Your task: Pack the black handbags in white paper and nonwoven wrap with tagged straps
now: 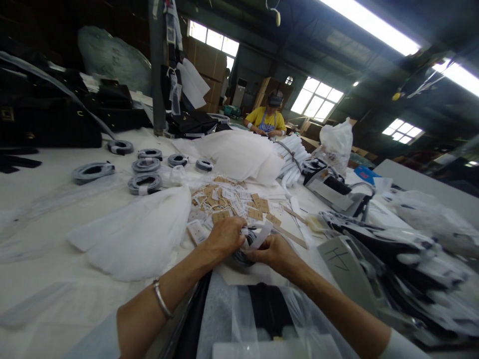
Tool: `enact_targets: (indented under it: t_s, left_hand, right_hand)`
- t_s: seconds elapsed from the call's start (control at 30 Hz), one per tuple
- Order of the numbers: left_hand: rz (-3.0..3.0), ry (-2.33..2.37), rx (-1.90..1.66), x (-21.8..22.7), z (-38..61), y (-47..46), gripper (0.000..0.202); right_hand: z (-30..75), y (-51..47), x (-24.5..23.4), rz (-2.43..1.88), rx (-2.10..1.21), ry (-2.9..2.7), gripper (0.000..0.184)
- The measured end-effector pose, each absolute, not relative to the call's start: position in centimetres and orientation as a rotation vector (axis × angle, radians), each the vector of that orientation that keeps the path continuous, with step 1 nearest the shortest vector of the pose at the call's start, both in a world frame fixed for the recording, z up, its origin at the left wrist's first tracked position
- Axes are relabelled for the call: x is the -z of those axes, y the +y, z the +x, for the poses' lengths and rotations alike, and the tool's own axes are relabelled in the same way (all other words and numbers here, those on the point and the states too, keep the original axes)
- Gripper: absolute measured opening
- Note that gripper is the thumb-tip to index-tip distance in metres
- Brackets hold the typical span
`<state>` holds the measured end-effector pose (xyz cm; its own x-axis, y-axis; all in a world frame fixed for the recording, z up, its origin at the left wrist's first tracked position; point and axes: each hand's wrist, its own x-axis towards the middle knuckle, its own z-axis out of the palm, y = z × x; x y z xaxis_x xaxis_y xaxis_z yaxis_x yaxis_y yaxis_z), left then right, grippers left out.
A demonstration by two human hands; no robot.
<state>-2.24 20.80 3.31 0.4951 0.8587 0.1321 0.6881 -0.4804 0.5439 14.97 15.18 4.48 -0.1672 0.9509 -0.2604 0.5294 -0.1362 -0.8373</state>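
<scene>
A coiled grey strap (pixel 242 258) is held between both hands, just above the table's near side. My left hand (pixel 227 236) is closed around its left side, the fingertips at the top of the coil. On the other side, my right hand (pixel 276 253) pinches the coil, with a white strip (pixel 262 235) standing up from it beside the fingers. How far the strip goes around the coil is hidden. Below the hands lies a black item in clear plastic (pixel 270 309). Brown cardboard tags (pixel 221 216) with white strings are heaped just beyond the hands.
Several coiled straps (pixel 145 182) lie at the left. White sheets (pixel 149 234) and a larger white pile (pixel 239 152) cover the middle. Wrapped black bags (pixel 392 249) crowd the right; black bags (pixel 56 114) stand far left beside a post (pixel 157 70). A person in yellow (pixel 266 119) works across the table.
</scene>
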Motion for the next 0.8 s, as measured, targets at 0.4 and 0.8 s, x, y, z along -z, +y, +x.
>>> enact_targets:
  t_s: [0.4,0.8]
  left_hand:
    - [2.320,1.225,-0.524,-3.0,-1.9,20.5,0.028]
    - [2.299,0.856,-0.346,-3.2,-3.5,21.3,0.043]
  right_hand:
    - [14.4,15.0,-4.1,-1.122,0.572,-2.562,0.023]
    - [14.3,16.3,-2.4,-1.650,0.293,-2.334,0.013]
